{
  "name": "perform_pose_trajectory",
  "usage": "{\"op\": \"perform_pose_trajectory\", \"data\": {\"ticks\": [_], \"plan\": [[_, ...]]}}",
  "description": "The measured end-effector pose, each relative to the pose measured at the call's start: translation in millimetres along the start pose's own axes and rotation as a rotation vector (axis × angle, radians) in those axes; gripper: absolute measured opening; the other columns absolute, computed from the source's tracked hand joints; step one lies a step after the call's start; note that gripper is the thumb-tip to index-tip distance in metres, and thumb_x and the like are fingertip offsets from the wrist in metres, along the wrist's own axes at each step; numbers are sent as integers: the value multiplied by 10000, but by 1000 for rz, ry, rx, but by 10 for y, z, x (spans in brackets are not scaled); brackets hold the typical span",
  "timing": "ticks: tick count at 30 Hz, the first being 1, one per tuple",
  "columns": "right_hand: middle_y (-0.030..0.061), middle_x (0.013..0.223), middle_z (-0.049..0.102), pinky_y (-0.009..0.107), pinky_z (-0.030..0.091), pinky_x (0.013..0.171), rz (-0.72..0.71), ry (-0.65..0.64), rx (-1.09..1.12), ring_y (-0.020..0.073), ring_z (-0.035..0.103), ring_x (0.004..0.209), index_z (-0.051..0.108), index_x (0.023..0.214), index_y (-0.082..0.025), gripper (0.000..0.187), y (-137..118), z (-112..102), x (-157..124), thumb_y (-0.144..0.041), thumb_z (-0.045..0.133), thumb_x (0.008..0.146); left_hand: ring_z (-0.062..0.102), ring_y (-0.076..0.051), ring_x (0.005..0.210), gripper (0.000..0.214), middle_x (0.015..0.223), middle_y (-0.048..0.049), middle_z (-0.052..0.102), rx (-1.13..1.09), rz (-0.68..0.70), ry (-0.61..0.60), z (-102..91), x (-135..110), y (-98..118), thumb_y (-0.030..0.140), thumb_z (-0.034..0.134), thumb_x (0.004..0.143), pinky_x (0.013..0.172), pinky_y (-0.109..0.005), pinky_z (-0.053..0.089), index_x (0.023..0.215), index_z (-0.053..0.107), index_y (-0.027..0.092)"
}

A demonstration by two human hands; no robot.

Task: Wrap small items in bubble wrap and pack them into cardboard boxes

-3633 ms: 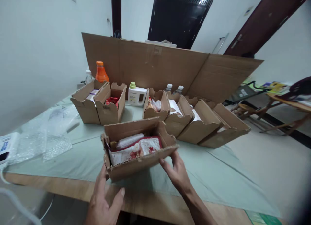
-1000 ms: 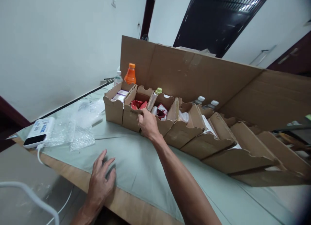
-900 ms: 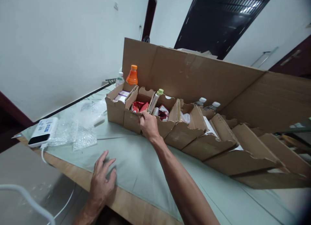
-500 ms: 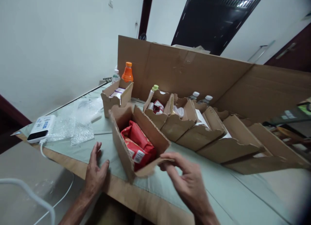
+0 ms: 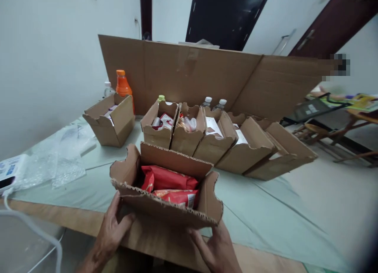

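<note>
In front of me is an open-topped cardboard box (image 5: 165, 208) at the table's near edge, its long side toward me. Red packets (image 5: 171, 178) lie inside it. My left hand (image 5: 113, 229) is at the box's left near corner, thumb against the front wall and fingers round the end. At the right near corner my right hand (image 5: 214, 245) grips the box, thumb at the lower front and the other fingers mostly hidden behind the end wall.
Several similar boxes (image 5: 186, 141) stand in a row behind. A separate box (image 5: 109, 127) stands back left, by an orange bottle (image 5: 123, 84). Bubble wrap (image 5: 67, 163) and a white device (image 5: 12, 172) lie at left. A tall cardboard panel (image 5: 177, 76) spans the back.
The box of red packets has been turned so its long side faces me. My left hand has come to its left corner; the right hand has shifted round its right end. The view has swung right.
</note>
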State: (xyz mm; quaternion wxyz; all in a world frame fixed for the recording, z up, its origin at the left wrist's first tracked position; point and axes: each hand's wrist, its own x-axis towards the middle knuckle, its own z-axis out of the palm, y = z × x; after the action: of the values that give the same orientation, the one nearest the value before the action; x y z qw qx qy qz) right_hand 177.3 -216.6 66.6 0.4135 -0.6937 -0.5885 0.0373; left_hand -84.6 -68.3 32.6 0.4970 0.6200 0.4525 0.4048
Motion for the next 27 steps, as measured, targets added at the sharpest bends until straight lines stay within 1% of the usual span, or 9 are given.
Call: {"op": "perform_pose_trajectory", "data": {"ticks": [5,7,9,11,15,17,23,25,27], "plan": [[160,1259,680,471,572,927,74,98,78,327,666,1109,528,1363,-201,550,96,-27,616,-398,649,864,603,-264,1214,497,1229,-96,664,-91,115,-27,445,575,429,363,602,855,997,-352,499,1307,516,174],[132,1158,710,428,586,858,131,103,128,288,689,1000,585,1254,-195,442,218,-45,801,-387,634,859,619,-250,1157,468,1183,-84,675,-87,110,-62,587,788,497,373,603,856,991,-356,491,1274,539,171],[117,1117,718,402,587,815,193,101,159,258,699,924,600,1212,-187,395,351,-17,874,-384,603,870,629,-246,1133,473,1193,-90,677,-88,94,-103,659,910,461,398,605,858,994,-369,490,1266,545,167],[125,1130,717,392,587,789,240,90,175,243,705,873,595,1239,-173,427,461,46,842,-397,584,876,612,-253,1198,528,1280,-116,652,-97,78,-109,659,928,348,423,600,873,1038,-391,470,1327,512,167],[136,1143,718,369,586,718,323,31,189,218,699,764,596,1261,-153,470,539,156,689,-418,587,872,484,-279,1385,649,1477,-154,527,-48,33,-19,568,820,150,433,607,894,1139,-438,390,1465,418,190],[141,1129,722,359,582,685,351,21,189,217,697,739,605,1246,-141,475,521,178,665,-431,587,871,508,-275,1361,631,1475,-149,532,-22,46,-21,568,802,149,429,592,907,1125,-438,408,1468,427,191],[140,1080,750,347,585,635,368,55,182,227,711,710,636,1213,-145,482,517,175,731,-458,594,849,658,-223,1128,538,1337,-117,648,16,98,-35,720,906,261,370,506,938,1038,-415,477,1440,464,183],[134,1014,767,349,585,602,385,63,171,233,712,673,655,1185,-149,507,556,136,703,-499,604,823,633,-236,1195,570,1387,-127,619,48,110,-43,679,876,245,355,526,920,1059,-419,467,1459,453,182],[129,972,775,347,578,561,406,91,117,244,712,651,686,1137,-167,514,593,79,625,-546,609,799,572,-261,1298,616,1452,-147,568,105,130,-40,543,795,203,344,561,900,1082,-431,460,1480,438,176]]}}
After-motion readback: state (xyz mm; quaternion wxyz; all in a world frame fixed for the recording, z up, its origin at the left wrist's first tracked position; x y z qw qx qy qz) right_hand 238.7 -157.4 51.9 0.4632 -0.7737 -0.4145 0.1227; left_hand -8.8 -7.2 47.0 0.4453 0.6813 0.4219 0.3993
